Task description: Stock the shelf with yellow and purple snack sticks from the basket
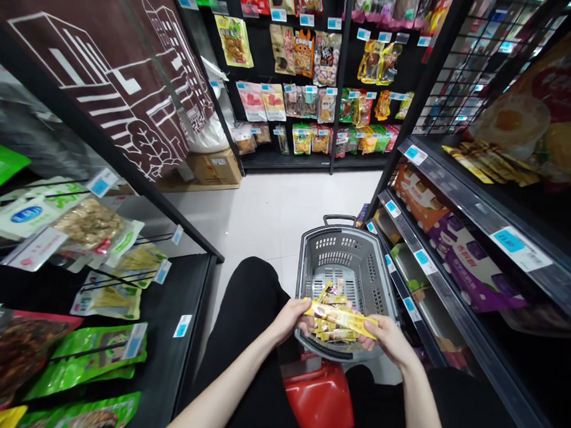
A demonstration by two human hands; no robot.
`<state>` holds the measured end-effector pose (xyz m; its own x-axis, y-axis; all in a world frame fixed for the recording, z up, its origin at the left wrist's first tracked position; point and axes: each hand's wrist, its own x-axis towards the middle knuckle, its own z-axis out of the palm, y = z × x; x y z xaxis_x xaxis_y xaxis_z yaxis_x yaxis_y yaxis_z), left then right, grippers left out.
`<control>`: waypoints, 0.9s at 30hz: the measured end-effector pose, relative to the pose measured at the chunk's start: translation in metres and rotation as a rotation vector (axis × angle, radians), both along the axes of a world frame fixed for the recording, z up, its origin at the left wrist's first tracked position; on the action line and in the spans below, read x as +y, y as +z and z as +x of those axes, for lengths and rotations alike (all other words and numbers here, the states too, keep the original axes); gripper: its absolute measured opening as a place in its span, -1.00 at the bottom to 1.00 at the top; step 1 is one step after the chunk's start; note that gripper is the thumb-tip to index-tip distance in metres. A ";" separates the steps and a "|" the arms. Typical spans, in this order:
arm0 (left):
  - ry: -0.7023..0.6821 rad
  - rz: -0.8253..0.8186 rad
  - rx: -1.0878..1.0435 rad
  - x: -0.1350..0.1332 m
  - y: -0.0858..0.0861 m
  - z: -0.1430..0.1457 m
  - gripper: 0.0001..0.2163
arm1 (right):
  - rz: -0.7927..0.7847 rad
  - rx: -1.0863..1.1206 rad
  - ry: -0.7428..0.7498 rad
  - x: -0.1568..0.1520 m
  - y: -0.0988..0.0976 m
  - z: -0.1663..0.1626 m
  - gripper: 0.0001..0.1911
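Between my two hands a long yellow snack packet (339, 317) is stretched out over a grey basket (304, 261). My left hand (294, 317) pinches its left end, thumb on top. The other end is pinched by my right hand (385, 336), with the fingers curled underneath. Below the packet, a pile of small yellow packets (331, 295) lies on the basket floor, partly hidden by my hands. A red plastic scoop-like object (320, 399) sits just in front of me, below the basket's near rim; its kind is unclear.
At right, a shelf (468, 181) holds yellow-brown sticks (489, 166) and boxed packs (478, 260). Bagged snacks (93, 227) hang from hooks on the left rack. Ahead, across the pale floor (286, 207), stands a wall of hanging snack bags (304, 52). A cardboard box (215, 168) rests at the back left.
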<state>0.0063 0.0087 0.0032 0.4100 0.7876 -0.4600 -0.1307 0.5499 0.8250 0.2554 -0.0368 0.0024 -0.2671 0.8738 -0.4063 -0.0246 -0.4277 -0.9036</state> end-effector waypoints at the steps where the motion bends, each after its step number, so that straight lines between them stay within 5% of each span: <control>1: 0.016 0.001 0.004 0.000 0.000 0.000 -0.57 | -0.009 -0.012 0.009 0.000 0.000 0.000 -0.61; 6: 0.075 0.108 0.071 0.002 -0.001 -0.002 -0.51 | 0.035 -0.255 -0.074 0.002 -0.004 0.004 -0.60; 11: 0.057 -0.046 0.034 0.001 0.000 -0.003 -0.62 | 0.155 -0.400 -0.180 0.002 -0.007 0.012 -0.63; 18: 0.092 -0.195 -0.167 0.001 0.005 -0.006 -0.59 | 0.181 -0.142 -0.254 0.001 -0.006 0.017 -0.56; 27: 0.106 0.020 -0.006 0.001 -0.002 0.000 -0.39 | 0.207 -0.087 -0.385 0.004 -0.007 0.016 -0.59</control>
